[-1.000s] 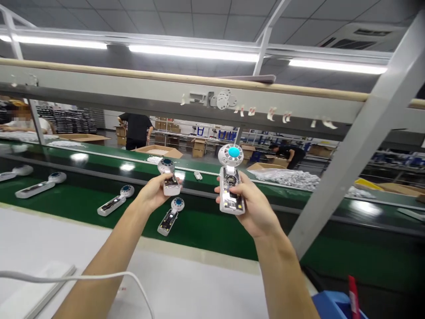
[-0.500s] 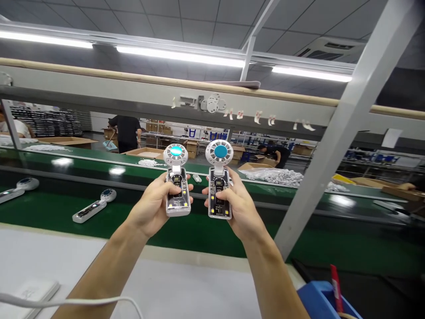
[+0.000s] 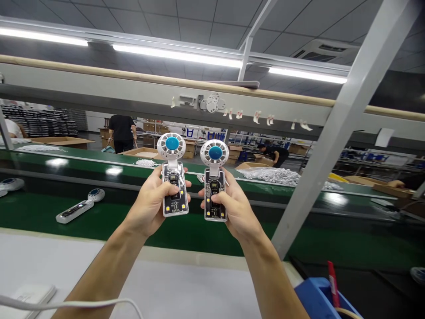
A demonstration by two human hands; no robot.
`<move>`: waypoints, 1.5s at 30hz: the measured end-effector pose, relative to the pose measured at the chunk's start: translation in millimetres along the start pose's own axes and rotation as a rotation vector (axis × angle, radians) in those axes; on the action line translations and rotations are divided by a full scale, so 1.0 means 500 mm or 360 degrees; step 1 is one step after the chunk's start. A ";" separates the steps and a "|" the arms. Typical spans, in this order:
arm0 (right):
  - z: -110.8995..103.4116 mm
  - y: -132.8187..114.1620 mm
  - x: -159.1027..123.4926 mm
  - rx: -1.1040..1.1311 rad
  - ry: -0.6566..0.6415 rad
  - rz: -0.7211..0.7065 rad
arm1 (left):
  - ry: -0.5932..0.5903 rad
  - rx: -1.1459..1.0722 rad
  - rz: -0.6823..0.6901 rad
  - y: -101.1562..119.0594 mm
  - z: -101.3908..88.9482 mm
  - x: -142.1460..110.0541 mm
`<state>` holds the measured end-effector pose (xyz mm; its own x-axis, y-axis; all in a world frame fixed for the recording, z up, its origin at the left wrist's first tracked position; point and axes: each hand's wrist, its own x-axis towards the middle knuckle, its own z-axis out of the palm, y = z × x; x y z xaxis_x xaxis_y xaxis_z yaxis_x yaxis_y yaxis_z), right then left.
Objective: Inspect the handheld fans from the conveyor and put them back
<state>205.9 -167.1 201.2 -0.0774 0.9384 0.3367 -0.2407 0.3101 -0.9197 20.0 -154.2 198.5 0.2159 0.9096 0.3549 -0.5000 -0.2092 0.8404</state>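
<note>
My left hand (image 3: 146,204) is closed around the clear handle of a small handheld fan (image 3: 171,145), thumb pressed on its front. A second handheld fan (image 3: 214,154) of the same kind is gripped in my right hand (image 3: 239,207), with that thumb on its front too. Both fans are held upright side by side, apart from each other, above the green conveyor belt (image 3: 133,230). Each has a round white head with a blue centre, and a dark circuit board with a small display shows through the handle. My other fingers are partly hidden behind the handles.
Another fan (image 3: 79,207) lies on the belt to the left. A slanted white post (image 3: 318,155) stands at right, near a blue bin (image 3: 318,297) with a red-handled tool. A white cable (image 3: 83,304) crosses the lower left. Other people (image 3: 122,133) are beyond the belt.
The left fan has risen slightly and tilted to face me more squarely; the right one has shifted a little left. Fans on the belt at left have moved further left in view.
</note>
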 end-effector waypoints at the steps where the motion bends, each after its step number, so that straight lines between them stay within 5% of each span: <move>1: 0.000 0.002 0.001 0.0003 0.0001 -0.0008 | -0.0002 0.0012 0.0020 0.001 -0.001 -0.001; 25: 0.006 0.007 -0.007 -0.0001 -0.0180 -0.0210 | -0.0340 0.0109 0.0204 -0.001 0.011 -0.003; 45: 0.003 -0.001 -0.021 -0.0003 -0.0117 -0.0227 | -0.0307 0.0047 0.0107 0.003 0.014 -0.015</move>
<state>205.2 -177.3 198.4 -0.1131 0.8714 0.4774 -0.2522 0.4396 -0.8621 23.7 -164.0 199.9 0.3410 0.8083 0.4800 -0.4945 -0.2801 0.8228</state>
